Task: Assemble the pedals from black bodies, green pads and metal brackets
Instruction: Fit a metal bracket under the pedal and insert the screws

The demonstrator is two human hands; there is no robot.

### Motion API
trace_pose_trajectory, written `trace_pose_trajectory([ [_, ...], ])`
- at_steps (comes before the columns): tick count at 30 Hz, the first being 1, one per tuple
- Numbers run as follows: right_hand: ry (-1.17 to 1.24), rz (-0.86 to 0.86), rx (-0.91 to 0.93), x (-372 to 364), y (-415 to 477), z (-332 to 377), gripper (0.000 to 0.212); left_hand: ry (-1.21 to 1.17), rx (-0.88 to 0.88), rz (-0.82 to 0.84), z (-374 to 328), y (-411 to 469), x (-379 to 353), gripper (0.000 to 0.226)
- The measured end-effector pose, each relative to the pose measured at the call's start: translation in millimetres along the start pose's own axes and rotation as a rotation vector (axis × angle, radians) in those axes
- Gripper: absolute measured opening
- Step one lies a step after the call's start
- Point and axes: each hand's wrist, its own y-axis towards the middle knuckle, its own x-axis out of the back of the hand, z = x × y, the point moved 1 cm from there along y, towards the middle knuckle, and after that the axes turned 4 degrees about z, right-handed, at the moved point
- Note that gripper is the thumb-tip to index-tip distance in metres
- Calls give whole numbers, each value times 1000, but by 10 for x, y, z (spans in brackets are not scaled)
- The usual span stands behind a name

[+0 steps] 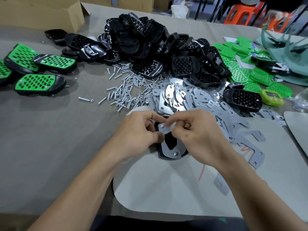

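My left hand (141, 129) and right hand (198, 130) pinch the flat silver metal bracket (166, 130) on the black plastic pedal body (170, 141).

table (50, 139) — grey cover | cardboard box (41, 14) far left | orange stool (246, 9) behind — far right

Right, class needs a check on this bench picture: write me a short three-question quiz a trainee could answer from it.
1. True or false: the finished pedals lie on the person's right.
2. Which of these heaps lies farthest from the person? A screws, B black bodies, C loose brackets.
3. How many fasteners show on the metal bracket that the left hand and right hand hold?
Key: 1 false, they lie on the left; 2 B; 3 two.
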Motion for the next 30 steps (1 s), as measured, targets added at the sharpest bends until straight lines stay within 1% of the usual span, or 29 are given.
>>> trace_pose_trajectory([
  [2, 11, 38, -5, -22, -11, 11, 44, -22, 12, -6, -1, -1, -4, 34],
  [3, -6, 57, -10, -30, -12, 9, 43, -22, 9, -3, -1, -4, -4, 34],
  [6, -48, 41, -26, 5, 4, -13, 24, 10, -4, 1, -7, -8, -1, 34],
  [7, -53, 23, -29, 19, 1, -16, 23, 21, -1, -2, -13, -9, -3, 35],
  [9, 8, -4, -23, 17, -21, -2, 22, 28, 11, -7, -27, -12, -5, 37],
  [10, 50, -6, -18, 11, -31, 9, 25, 23, 14, -8, -27, -12, -7, 36],
  [11, 73, 2, -15, 2, -37, 20, 32, 17, 13, -8, -23, -9, -6, 35],
  [12, 74, 20, -13, -13, -36, 26, 40, 20, 9, -9, -14, -6, -1, 34],
  [13, 55, 39, -15, -24, -39, 22, 43, 34, 3, -8, -5, -4, 3, 34],
  [14, 24, 48, -20, -28, -39, 10, 40, 51, -1, -7, 1, -1, 7, 34],
  [16, -28, 52, -42, -16, -43, -31, 24, 65, -3, -6, 7, 7, 13, 35],
  [19, 28, 28, -63, -13, -77, -53, 15, 56, -3, -3, 4, 7, 10, 35],
  [20, 69, 14, -57, -16, -83, -47, 16, 48, -5, -2, 4, 5, 6, 34],
  [23, 139, 30, -42, -47, -85, -16, 40, 49, -5, -5, 1, 3, -4, 33],
  [24, 126, 35, -41, -58, -89, -15, 43, 58, -7, -3, 0, 4, -5, 33],
  [25, 107, 34, -46, -62, -92, -17, 38, 67, -11, 1, -1, 3, -6, 33],
  [27, 80, 42, -65, -55, -101, -28, 18, 74, -18, 3, 7, 3, 1, 31],
  [28, 90, 46, -73, -51, -111, -30, 13, 72, -20, 4, 12, 2, 5, 32],
  [30, 160, 38, -85, -51, -124, -29, 13, 65, -23, 4, 15, 1, 11, 32],
])
